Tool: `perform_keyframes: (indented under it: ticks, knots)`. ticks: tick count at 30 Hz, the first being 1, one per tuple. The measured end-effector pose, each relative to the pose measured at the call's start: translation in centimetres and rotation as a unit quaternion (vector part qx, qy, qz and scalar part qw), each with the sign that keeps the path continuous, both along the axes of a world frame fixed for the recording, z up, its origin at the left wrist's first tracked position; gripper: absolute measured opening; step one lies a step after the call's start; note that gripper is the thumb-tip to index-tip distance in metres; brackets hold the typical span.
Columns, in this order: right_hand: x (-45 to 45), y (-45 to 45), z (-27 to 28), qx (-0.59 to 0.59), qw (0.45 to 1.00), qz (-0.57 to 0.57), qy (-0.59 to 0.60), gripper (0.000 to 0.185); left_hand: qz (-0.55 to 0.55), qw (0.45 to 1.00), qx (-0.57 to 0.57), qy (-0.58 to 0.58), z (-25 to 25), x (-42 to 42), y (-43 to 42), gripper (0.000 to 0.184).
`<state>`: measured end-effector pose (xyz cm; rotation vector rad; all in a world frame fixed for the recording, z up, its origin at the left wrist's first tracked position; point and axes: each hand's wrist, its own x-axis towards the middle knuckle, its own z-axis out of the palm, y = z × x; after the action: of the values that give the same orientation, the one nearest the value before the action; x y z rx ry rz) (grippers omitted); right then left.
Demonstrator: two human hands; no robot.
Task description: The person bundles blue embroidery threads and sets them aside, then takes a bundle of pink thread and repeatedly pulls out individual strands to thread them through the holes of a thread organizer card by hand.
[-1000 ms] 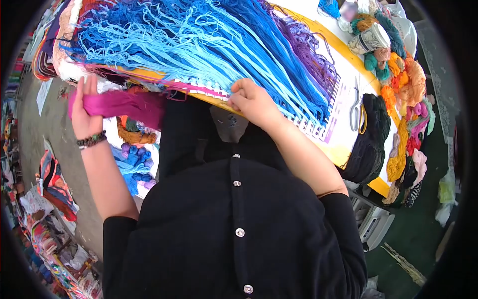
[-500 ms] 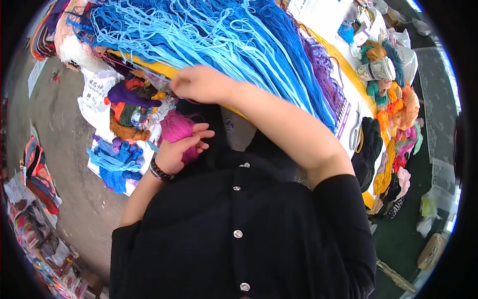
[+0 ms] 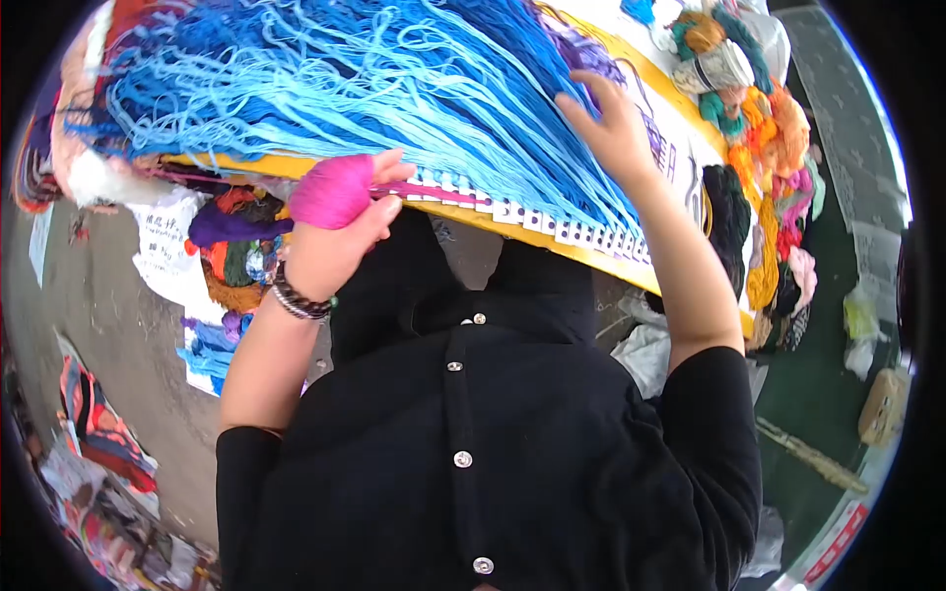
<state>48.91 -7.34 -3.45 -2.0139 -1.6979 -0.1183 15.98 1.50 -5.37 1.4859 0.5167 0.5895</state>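
My left hand (image 3: 347,236) is closed on a magenta thread skein (image 3: 333,193) at the near edge of the table. From the skein, magenta strands (image 3: 439,191) run right along a row of white cards with dark holes (image 3: 512,213). My right hand (image 3: 616,128) hovers at the right side of long blue threads (image 3: 394,108), thumb and fingers apart. I see nothing between those fingers, though their far side is partly hidden. Purple threads (image 3: 581,44) lie just beyond this hand. The blue threads shade from dark to pale and end at the cards.
The yellow table edge (image 3: 453,210) crosses in front of my body. Coloured skeins (image 3: 236,222) hang or lie low on the left beside white paper (image 3: 163,241). At right are a black skein (image 3: 727,212), orange skeins (image 3: 783,128) and a patterned container (image 3: 711,69).
My left hand has risen with the magenta skein to the table edge. My right hand has moved far right from near the skein, and magenta strands now stretch along the cards.
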Motion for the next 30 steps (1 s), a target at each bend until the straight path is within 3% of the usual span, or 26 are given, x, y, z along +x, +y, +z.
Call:
perform_keyframes:
  ticks: [2, 3, 5, 6, 7, 10, 11, 14, 15, 16, 17, 18, 21, 23, 26, 27, 29, 30]
  knots:
    - [-3.0, -3.1, 1.1, 0.009, 0.998, 0.061, -0.025, 0.033, -0.006, 1.000, 0.001, -0.003, -1.2, 1.8, -1.2, 0.037]
    - [-5.1, -4.6, 0.9, -0.036, 0.996, 0.079, 0.018, 0.027, -0.009, 1.000, 0.001, 0.001, -1.3, 2.3, -1.7, 0.036]
    - [-8.8, -5.5, 0.3, -0.010, 0.979, 0.205, -0.010, 0.015, 0.028, 0.999, -0.023, 0.008, -0.8, 2.7, -2.0, 0.032]
    - [-10.1, -5.5, -0.1, -0.068, 0.963, 0.262, -0.005, 0.012, 0.050, 0.998, -0.040, 0.004, -0.9, 2.6, -1.8, 0.032]
    - [-11.4, -5.1, -1.2, -0.089, 0.961, 0.246, 0.086, 0.010, 0.074, 0.996, -0.039, -0.020, -1.5, 2.4, -1.5, 0.030]
    - [-13.3, -2.2, -3.7, -0.091, 0.955, 0.262, 0.101, 0.010, 0.126, 0.987, -0.076, -0.060, -1.6, 1.2, -0.8, 0.025]
    - [-14.1, -1.0, -3.8, -0.111, 0.945, 0.266, 0.154, 0.012, 0.149, 0.984, -0.070, -0.067, -1.5, 0.9, -0.7, 0.024]
    - [-15.0, 1.9, -2.5, -0.103, 0.876, 0.310, 0.355, 0.018, 0.190, 0.975, -0.075, -0.085, -2.0, -0.1, -0.4, 0.025]
    - [-14.6, 2.6, -2.2, -0.098, 0.858, 0.289, 0.413, 0.018, 0.193, 0.975, -0.075, -0.084, -2.0, -0.3, -0.5, 0.025]
    - [-13.9, 2.7, -1.0, -0.145, 0.800, 0.183, 0.553, 0.014, 0.206, 0.973, -0.076, -0.078, -1.8, -0.6, -0.7, 0.024]
    - [-12.7, 2.8, 0.2, -0.134, 0.761, 0.147, 0.618, 0.019, 0.218, 0.970, -0.077, -0.072, -1.8, -0.8, -0.8, 0.024]
    - [-10.9, 2.3, 1.0, -0.186, 0.788, 0.161, 0.564, 0.028, 0.215, 0.971, -0.070, -0.081, -2.1, -1.0, -0.7, 0.024]
    - [-9.9, 1.0, 1.0, -0.443, 0.732, 0.127, 0.502, 0.033, 0.213, 0.969, -0.087, -0.093, -1.9, -0.7, -0.9, 0.023]
    - [-12.2, 0.5, -0.1, -0.457, 0.781, 0.126, 0.407, 0.027, 0.202, 0.969, -0.107, -0.091, -1.6, 0.1, -1.0, 0.023]
    - [-13.5, 0.9, -1.8, -0.174, 0.867, 0.211, 0.417, 0.026, 0.185, 0.972, -0.112, -0.088, -0.9, 1.0, -1.3, 0.023]
    - [-13.2, 1.5, -1.3, -0.157, 0.865, 0.232, 0.415, 0.030, 0.182, 0.975, -0.097, -0.085, -0.8, 1.0, -1.2, 0.024]
    - [-12.4, 0.9, 0.1, -0.041, 0.877, 0.196, 0.436, 0.035, 0.178, 0.978, -0.080, -0.078, -0.6, 1.0, -1.1, 0.024]
    - [-11.1, 0.5, 0.7, -0.047, 0.903, 0.146, 0.401, 0.039, 0.189, 0.978, -0.065, -0.061, -0.5, 1.0, -1.0, 0.025]
